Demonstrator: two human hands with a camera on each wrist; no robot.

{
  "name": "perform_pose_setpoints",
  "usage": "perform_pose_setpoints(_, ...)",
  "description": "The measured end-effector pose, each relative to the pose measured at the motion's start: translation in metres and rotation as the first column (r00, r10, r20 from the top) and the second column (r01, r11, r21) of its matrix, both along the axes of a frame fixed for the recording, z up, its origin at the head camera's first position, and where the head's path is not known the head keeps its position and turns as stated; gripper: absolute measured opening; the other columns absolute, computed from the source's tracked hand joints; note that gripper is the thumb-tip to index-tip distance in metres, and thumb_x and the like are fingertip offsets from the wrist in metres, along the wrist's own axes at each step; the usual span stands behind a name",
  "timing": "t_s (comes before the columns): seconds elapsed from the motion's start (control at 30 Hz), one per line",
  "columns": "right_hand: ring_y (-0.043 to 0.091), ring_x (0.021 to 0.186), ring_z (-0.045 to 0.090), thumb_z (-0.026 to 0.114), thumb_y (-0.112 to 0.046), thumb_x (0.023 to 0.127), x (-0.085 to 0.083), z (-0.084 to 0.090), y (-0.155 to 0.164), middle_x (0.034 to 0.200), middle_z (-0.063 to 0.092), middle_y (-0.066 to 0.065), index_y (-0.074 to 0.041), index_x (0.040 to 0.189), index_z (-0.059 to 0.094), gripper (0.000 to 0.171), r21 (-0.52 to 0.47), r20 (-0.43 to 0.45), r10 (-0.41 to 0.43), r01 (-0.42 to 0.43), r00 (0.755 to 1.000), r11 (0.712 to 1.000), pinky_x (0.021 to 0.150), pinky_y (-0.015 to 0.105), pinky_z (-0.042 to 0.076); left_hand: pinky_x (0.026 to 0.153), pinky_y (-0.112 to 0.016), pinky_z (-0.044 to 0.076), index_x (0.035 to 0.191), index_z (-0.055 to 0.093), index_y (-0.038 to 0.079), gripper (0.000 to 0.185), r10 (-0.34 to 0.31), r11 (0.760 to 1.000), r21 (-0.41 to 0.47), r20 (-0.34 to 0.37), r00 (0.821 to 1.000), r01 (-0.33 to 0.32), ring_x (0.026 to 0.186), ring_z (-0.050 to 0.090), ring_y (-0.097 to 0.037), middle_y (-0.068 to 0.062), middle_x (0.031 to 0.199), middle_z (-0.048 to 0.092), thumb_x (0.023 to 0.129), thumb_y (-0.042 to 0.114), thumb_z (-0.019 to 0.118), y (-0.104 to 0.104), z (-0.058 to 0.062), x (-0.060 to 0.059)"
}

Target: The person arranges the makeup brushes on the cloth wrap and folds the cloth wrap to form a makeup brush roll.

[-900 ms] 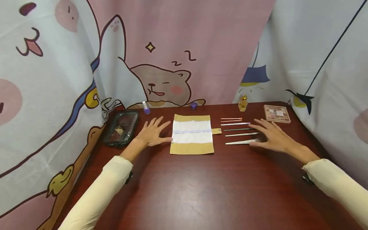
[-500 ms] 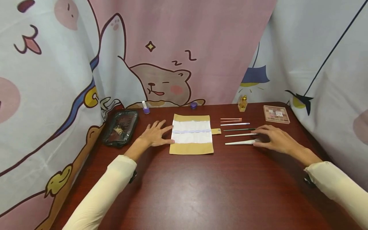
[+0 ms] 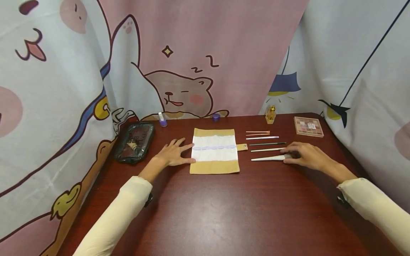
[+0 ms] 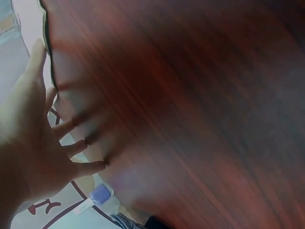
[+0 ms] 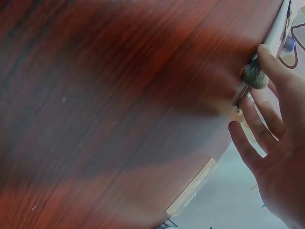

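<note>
Brush roll (image 3: 214,153) lies flat, white panel up; it's my reference. Left hand (image 3: 173,154) is at its left edge: fingers spread, thumb and index resting on the cloth, grasping nothing. Thick white brush (image 3: 267,158) lies right of the roll, handle end toward it. Right hand (image 3: 305,155) is over the bristle end, thumb touching the brush; real pinch or not, can't tell (index is partly hidden in the wrist view). My read: step in hand is getting hold of that brush while the left steadies the roll. Next move calls for thumb closing against fingers, then a lift clear of the thin white brush (image 3: 266,150) just behind.

Containers, near to far: black pouch (image 3: 128,160), left of the roll, something tan under its clear top, can't ID. Palette (image 3: 307,127), far right of the roll, tan-pink squares on its face. Beyond the roll: polish bottle (image 3: 163,121) back-left, purple body; perfume bottle (image 3: 270,116) back-right, amber, fill level unreadable; purple jar (image 3: 216,117) straight behind, contents hidden.
</note>
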State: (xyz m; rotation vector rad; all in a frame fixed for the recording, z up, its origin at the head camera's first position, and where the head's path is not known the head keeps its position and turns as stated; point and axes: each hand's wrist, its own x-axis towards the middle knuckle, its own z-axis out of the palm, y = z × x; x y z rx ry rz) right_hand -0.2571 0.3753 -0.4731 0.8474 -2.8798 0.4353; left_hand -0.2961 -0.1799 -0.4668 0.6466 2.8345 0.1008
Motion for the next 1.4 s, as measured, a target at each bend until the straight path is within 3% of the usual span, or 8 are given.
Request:
perform_pose_setpoints(0.5, 0.008, 0.083, 0.059, 0.087, -0.031, 0.087, 0.001, 0.003, 0.001, 0.101, 0.069, -0.011, -0.023, 0.107, 0.079, 0.023, -0.026, 0.072, 0.012, -0.010, 0.997, 1.000, 0.072, 0.033, 0.050, 0.116, -0.069, 0.025, 0.163, 0.030, 0.042, 0.088, 0.017, 1.000, 0.006, -0.004, 1.000, -0.017, 0.155, 0.020, -0.041, -0.012, 0.172, 0.018, 0.088, 0.084, 0.049, 0.006, -0.004, 0.006)
perform_pose_setpoints(0.83, 0.004, 0.081, 0.062, 0.089, -0.021, 0.084, 0.000, 0.010, 0.000, 0.093, 0.073, -0.013, -0.021, 0.106, 0.075, 0.025, -0.191, 0.116, 0.066, -0.043, 0.991, 0.981, 0.068, 0.028, 0.052, 0.114, -0.069, 0.028, 0.162, 0.034, 0.041, 0.081, 0.025, 0.998, 0.049, -0.018, 1.000, -0.024, 0.154, 0.022, -0.041, -0.012, 0.171, 0.021, 0.093, 0.079, 0.050, 0.003, -0.003, 0.008)
perform_pose_setpoints(1.07, 0.005, 0.081, 0.063, 0.086, -0.021, 0.087, -0.002, 0.023, -0.004, 0.092, 0.073, -0.010, -0.017, 0.113, 0.075, 0.028, -0.279, 0.153, 0.047, -0.003, 0.987, 0.960, 0.070, 0.024, 0.049, 0.112, -0.071, 0.031, 0.163, 0.033, 0.041, 0.082, 0.037, 0.998, 0.055, -0.038, 0.999, -0.034, 0.153, 0.024, -0.040, -0.012, 0.170, 0.023, 0.092, 0.080, 0.050, 0.000, -0.002, 0.007)
perform_pose_setpoints(1.23, 0.009, 0.087, 0.066, 0.082, -0.019, 0.091, -0.006, 0.035, -0.016, 0.099, 0.075, -0.002, -0.013, 0.121, 0.072, 0.033, -0.364, 0.214, 0.037, 0.045, 0.976, 0.930, 0.074, 0.024, 0.049, 0.112, -0.071, 0.030, 0.163, 0.031, 0.042, 0.083, 0.027, 0.999, 0.034, -0.039, 0.999, -0.025, 0.152, 0.024, -0.041, -0.013, 0.171, 0.022, 0.092, 0.080, 0.050, 0.000, -0.002, 0.005)
perform_pose_setpoints(1.4, 0.010, 0.095, 0.069, 0.079, -0.009, 0.093, -0.013, 0.042, -0.032, 0.118, 0.072, 0.007, -0.012, 0.135, 0.065, 0.044, -0.515, 0.277, 0.061, 0.095, 0.959, 0.852, 0.073, 0.026, 0.053, 0.111, -0.072, 0.030, 0.163, 0.032, 0.042, 0.083, 0.022, 1.000, 0.013, -0.034, 0.999, -0.021, 0.152, 0.023, -0.041, -0.013, 0.170, 0.022, 0.091, 0.081, 0.050, 0.002, -0.002, 0.004)
